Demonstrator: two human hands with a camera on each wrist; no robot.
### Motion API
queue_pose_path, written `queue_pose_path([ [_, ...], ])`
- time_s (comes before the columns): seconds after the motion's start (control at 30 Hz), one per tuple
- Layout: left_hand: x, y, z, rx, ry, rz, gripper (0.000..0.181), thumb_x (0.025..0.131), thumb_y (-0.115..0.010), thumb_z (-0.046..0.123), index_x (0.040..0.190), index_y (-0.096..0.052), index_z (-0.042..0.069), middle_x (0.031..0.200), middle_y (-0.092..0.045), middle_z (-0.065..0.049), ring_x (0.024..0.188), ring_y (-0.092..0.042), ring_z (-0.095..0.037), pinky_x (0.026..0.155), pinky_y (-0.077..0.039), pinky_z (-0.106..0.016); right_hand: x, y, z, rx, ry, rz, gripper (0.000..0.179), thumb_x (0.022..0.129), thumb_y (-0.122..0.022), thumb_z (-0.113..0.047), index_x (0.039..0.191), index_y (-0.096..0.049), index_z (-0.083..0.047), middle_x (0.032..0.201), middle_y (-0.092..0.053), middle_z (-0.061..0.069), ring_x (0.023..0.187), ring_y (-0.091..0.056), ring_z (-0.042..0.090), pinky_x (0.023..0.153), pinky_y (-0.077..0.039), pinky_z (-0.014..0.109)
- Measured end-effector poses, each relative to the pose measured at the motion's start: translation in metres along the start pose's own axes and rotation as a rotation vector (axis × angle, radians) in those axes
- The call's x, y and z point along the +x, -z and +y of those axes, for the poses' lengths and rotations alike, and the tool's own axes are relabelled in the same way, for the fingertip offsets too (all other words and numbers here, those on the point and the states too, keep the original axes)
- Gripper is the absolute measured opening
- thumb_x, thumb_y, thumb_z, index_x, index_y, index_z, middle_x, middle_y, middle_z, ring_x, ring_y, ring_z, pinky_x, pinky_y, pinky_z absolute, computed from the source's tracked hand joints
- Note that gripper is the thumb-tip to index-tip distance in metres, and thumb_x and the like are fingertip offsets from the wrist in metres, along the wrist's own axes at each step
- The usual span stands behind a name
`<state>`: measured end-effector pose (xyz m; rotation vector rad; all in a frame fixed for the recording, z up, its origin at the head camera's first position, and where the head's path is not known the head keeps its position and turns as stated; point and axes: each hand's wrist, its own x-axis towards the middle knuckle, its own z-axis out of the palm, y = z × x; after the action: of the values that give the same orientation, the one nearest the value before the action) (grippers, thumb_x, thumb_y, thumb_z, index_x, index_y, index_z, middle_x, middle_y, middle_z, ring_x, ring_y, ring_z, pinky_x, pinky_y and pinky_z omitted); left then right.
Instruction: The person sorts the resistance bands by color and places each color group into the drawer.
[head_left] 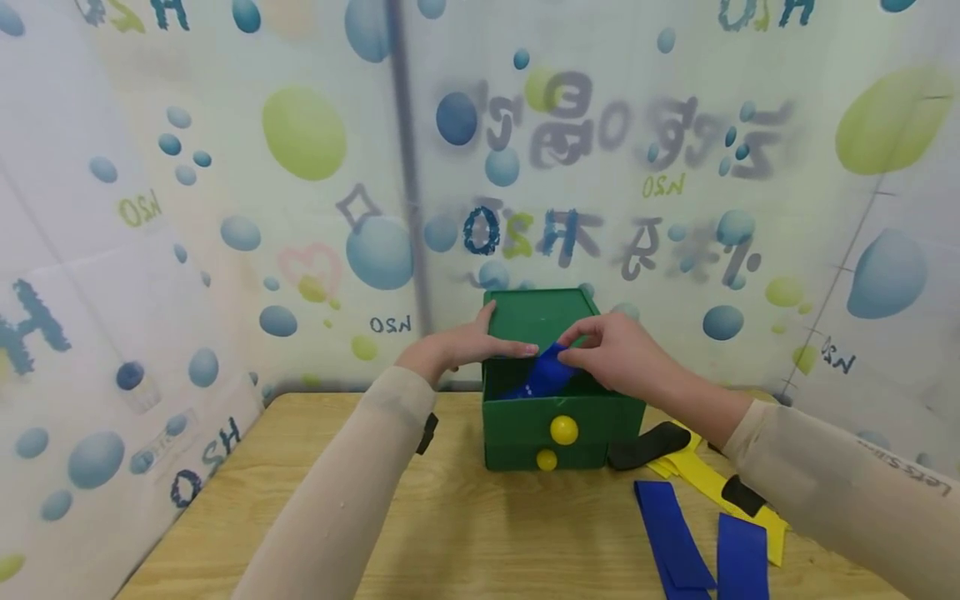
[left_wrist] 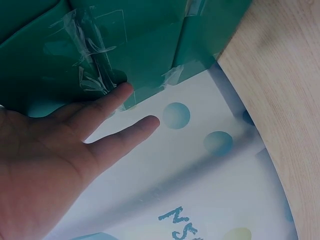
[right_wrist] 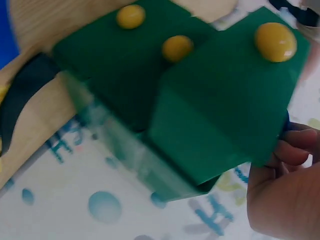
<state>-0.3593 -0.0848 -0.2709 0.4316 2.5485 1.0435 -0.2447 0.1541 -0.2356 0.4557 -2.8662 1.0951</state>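
A small green drawer box [head_left: 525, 312] stands at the back of the table, its upper drawer [head_left: 517, 417] pulled out. My right hand [head_left: 626, 354] pinches a blue strip [head_left: 547, 373] between thumb and fingers over that drawer, and the strip's lower end hangs inside. Straight fingers of my left hand [head_left: 480, 342] rest along the left side and front top edge of the box. In the left wrist view, the left hand [left_wrist: 55, 145] spreads beside the taped green side. The right wrist view shows the right hand [right_wrist: 290, 175] mostly behind the drawer front [right_wrist: 225, 100].
Right of the box lie a black strip [head_left: 648, 446], yellow strips [head_left: 705, 479] and two blue strips [head_left: 675, 537]. Yellow ball knobs [head_left: 564, 430] stick out from the drawer fronts. A patterned curtain [head_left: 300, 208] hangs close behind the wooden table [head_left: 450, 533].
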Motion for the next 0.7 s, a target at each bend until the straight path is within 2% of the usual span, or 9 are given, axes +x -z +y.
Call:
queue_pose_path([
  [0.1, 0.0, 0.0, 0.0, 0.004, 0.005, -0.002, 0.134, 0.081, -0.074, 0.08, 0.169, 0.017, 0.038, 0.182, 0.007, -0.005, 0.165, -0.018, -0.042, 0.125, -0.031, -0.073, 0.0, -0.001, 0.012, -0.086, 0.026, 0.005, 0.026, 0.104, -0.07, -0.024, 0.123, -0.078, -0.009, 0.102, -0.081, 0.009, 0.071, -0.064, 0.017, 0.067, -0.054, 0.032],
  [0.2, 0.0, 0.0, 0.0, 0.01, 0.008, -0.006, 0.133, 0.081, -0.074, 0.08, 0.169, 0.018, 0.038, 0.182, 0.009, -0.004, 0.166, -0.017, -0.041, 0.125, -0.031, -0.073, 0.001, -0.003, 0.02, -0.128, 0.028, 0.002, 0.026, 0.104, -0.07, -0.024, 0.123, -0.079, -0.009, 0.107, -0.082, 0.01, 0.09, -0.072, 0.019, 0.077, -0.059, 0.034],
  [0.33, -0.002, 0.0, 0.0, 0.003, 0.008, -0.012, 0.133, 0.082, -0.074, 0.078, 0.169, 0.018, 0.038, 0.182, 0.011, -0.004, 0.166, -0.015, -0.04, 0.126, -0.029, -0.072, 0.002, -0.005, 0.025, -0.138, 0.016, 0.008, 0.026, 0.102, -0.072, -0.024, 0.122, -0.079, -0.008, 0.11, -0.081, 0.011, 0.097, -0.075, 0.024, 0.082, -0.063, 0.039],
  [0.47, -0.002, -0.001, 0.001, -0.004, 0.007, -0.01, 0.133, 0.082, -0.074, 0.078, 0.169, 0.018, 0.038, 0.182, 0.011, -0.003, 0.166, -0.015, -0.04, 0.127, -0.029, -0.072, 0.002, -0.005, 0.024, -0.165, 0.023, 0.02, 0.027, 0.101, -0.075, -0.026, 0.118, -0.08, -0.006, 0.113, -0.08, 0.013, 0.098, -0.075, 0.025, 0.083, -0.063, 0.041],
  [0.7, -0.002, 0.0, 0.003, -0.017, -0.004, -0.008, 0.131, 0.084, -0.075, 0.075, 0.17, 0.018, 0.036, 0.182, 0.01, -0.005, 0.166, -0.015, -0.041, 0.127, -0.029, -0.071, 0.001, 0.004, 0.023, -0.181, 0.007, 0.03, 0.026, 0.101, -0.074, -0.024, 0.116, -0.08, -0.004, 0.111, -0.08, 0.014, 0.075, -0.068, 0.017, 0.067, -0.059, 0.033],
])
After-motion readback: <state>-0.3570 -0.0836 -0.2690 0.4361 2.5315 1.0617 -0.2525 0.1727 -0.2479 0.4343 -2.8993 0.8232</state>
